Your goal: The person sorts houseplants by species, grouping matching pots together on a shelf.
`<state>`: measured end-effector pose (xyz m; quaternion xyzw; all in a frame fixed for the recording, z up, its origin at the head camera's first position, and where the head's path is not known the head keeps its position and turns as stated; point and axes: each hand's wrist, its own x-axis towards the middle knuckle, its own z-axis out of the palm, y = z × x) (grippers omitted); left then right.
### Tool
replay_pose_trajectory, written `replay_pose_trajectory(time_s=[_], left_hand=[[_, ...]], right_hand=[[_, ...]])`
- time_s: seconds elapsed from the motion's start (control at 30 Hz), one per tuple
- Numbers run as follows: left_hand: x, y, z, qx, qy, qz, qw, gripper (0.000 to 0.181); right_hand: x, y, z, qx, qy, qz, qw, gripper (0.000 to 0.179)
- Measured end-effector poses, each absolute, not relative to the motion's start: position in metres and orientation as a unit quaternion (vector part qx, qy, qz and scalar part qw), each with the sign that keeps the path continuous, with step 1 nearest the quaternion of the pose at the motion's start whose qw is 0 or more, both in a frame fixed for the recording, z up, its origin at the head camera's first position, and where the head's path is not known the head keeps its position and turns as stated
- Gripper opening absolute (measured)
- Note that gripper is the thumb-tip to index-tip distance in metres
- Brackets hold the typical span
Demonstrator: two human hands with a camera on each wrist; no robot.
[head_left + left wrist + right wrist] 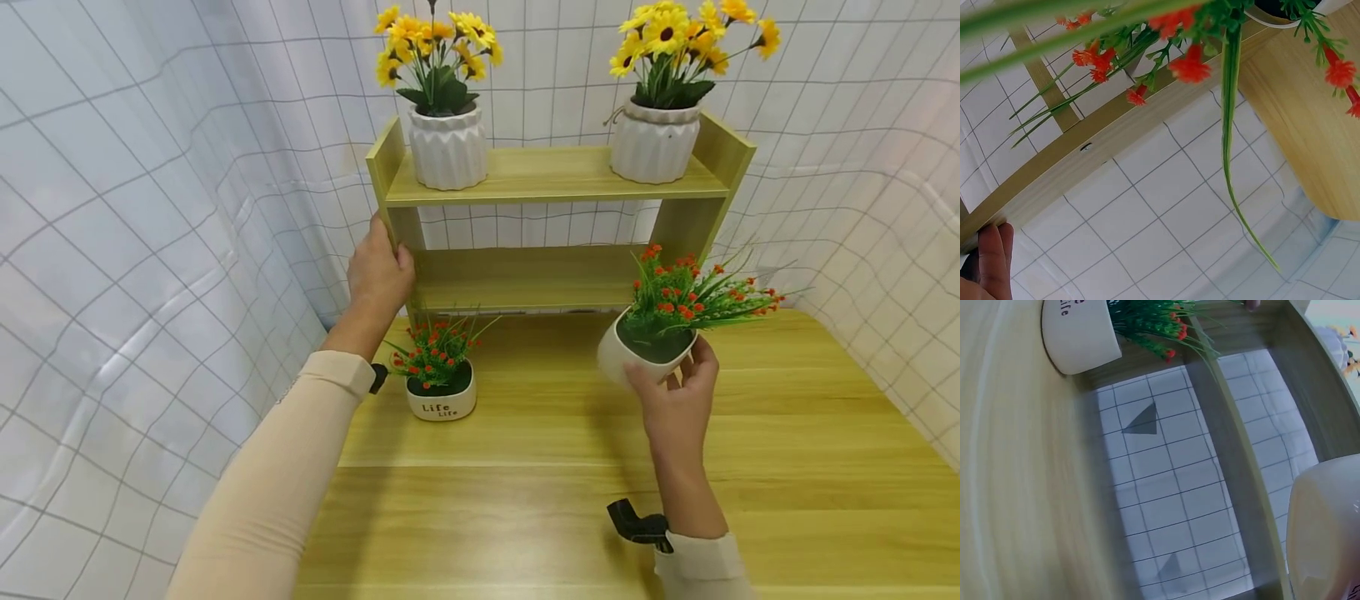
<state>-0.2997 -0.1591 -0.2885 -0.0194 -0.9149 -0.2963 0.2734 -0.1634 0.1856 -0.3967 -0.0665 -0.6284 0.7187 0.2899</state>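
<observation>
My left hand point(378, 271) grips the left side panel of a two-tier wooden shelf point(551, 173), thumb on the inner face; in the left wrist view its fingers point(992, 256) lie against the panel's edge. Off to the right, my right hand point(681, 408) holds a white flowerpot point(619, 357) of red flowers and grass, thumb and fingers around its lower side. This pot is tilted, raised in front of the shelf's right end. A matching flowerpot point(444, 406) lettered "Life" stands upright on the table point(510, 500), just right of my left wrist.
Two ribbed white pots with yellow flowers stand on the shelf's top board, one at the left end point(448, 150) and one at the right point(656, 143). White checked cloth point(187, 167) hangs behind and at both sides of the table.
</observation>
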Motion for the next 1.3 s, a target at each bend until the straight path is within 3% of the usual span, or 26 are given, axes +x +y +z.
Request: replay_pose_trajectory(time_s=[0.57,1.3], left_hand=[[-0.3,-0.159,-0.29,-0.024,-0.912,-0.296,0.284,0.037],[-0.299,-0.159,-0.29,-0.023,-0.913,-0.296,0.279,0.038]], right_hand=[[-0.213,0.184,-0.37,-0.025,-0.694,0.668,0.267,0.094],[-0.252,0.183,-0.361,-0.076,-0.76,0.593,0.254,0.099]])
